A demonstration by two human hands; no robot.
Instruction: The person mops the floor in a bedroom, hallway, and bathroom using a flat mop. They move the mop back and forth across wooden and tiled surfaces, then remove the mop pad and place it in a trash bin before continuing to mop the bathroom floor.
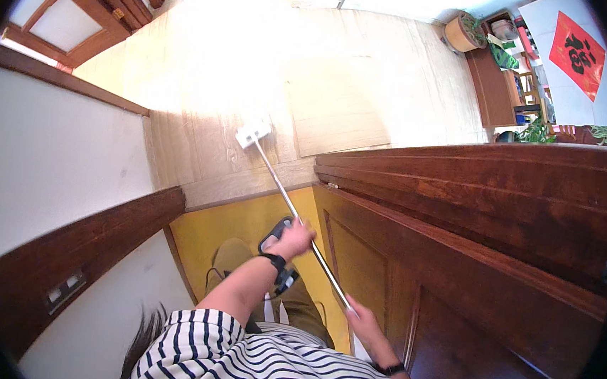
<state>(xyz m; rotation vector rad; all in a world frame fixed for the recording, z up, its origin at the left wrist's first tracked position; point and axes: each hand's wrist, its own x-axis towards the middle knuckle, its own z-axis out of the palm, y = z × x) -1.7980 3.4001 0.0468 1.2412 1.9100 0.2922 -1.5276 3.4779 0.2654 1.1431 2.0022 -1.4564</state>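
Observation:
A long metal pole [276, 178] runs from lower right to upper left, with a white rectangular head [253, 133] at its far end on the pale floor [199, 154]. My left hand [295, 240] grips the pole around its middle, and a dark band circles that wrist. Near the lower end of the same pole, my right hand [364, 320] is closed around it, also with a dark wristband. The head is slightly blurred. One dark shoe [274, 234] shows beside my left hand, on the yellow floor of the doorway.
A dark wooden door [416, 252] stands close on the right. White walls with a wooden door frame [85, 242] bound the left. Farther off are a glazed wooden door [60, 20], a potted plant [464, 33] and a brown cabinet [488, 89].

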